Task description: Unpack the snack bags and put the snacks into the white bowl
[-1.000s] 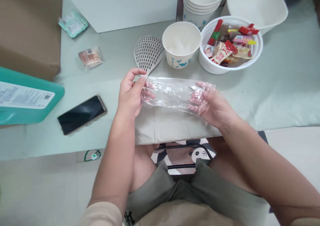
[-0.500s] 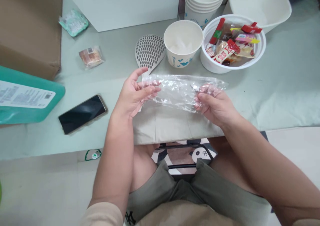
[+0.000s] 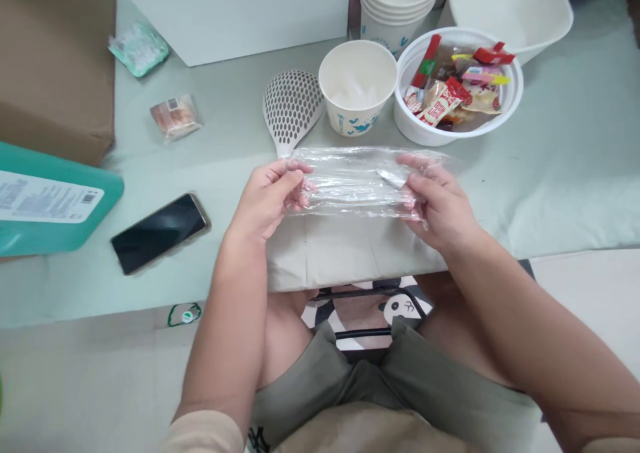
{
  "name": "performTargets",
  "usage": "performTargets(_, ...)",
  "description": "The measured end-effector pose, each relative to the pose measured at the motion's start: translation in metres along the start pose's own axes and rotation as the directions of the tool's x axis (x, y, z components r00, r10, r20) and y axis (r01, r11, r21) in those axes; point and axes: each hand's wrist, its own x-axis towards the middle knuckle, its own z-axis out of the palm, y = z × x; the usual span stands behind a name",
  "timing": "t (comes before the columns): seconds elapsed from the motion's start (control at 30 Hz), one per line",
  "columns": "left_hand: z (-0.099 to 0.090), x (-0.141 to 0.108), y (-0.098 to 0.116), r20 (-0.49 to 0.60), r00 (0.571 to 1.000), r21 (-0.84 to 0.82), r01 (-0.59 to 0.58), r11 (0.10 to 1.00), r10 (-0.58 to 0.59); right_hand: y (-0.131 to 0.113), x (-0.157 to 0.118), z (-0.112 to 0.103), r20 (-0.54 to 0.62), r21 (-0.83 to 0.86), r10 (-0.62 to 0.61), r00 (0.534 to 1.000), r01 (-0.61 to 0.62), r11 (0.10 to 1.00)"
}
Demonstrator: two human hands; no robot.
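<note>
"Light?"
"Soft, fairly bright. White glare streaks the film (image 3: 345, 187) I'm holding; carton (image 3: 55, 59) dim."
"Focus?"
"Cloudy on my film's folds; far top-right corner dark, blurred."

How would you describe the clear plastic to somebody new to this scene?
Over the near side of the pale green cloth, find the left hand and right hand. The clear plastic is stretched between them. Unlike the paper cup and holed spoon beyond, it is shiny and see-through.

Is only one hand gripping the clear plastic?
No, the left hand and right hand both grip the clear plastic, stretched between them.
</note>
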Motion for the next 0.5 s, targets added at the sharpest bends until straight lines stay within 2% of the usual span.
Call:
performTargets(0.1,-0.002,0.001,0.000,0.002,0.999,-0.011,-0.047,0.999,0.047,-0.002,0.002,-0.005,-0.008,0.055,-0.061,0.998,0.062,0.997)
performTargets(0.23,-0.005,0.002,0.001,-0.019,0.996,-0.058,-0.093,0.994,0.092,-0.004,0.003,-0.011,0.032,0.078,-0.074,0.997,0.071,0.994)
performTargets(0.4,-0.006,0.008,0.000,-0.009,0.987,-0.136,-0.160,0.978,0.160,-0.002,0.005,-0.011,0.086,0.027,-0.146,0.985,0.145,0.989)
performTargets(0.5,-0.005,0.013,-0.006,-0.066,0.961,-0.045,-0.271,0.961,0.268,0.000,0.003,-0.009,0.037,-0.070,-0.121,0.992,0.124,0.990)
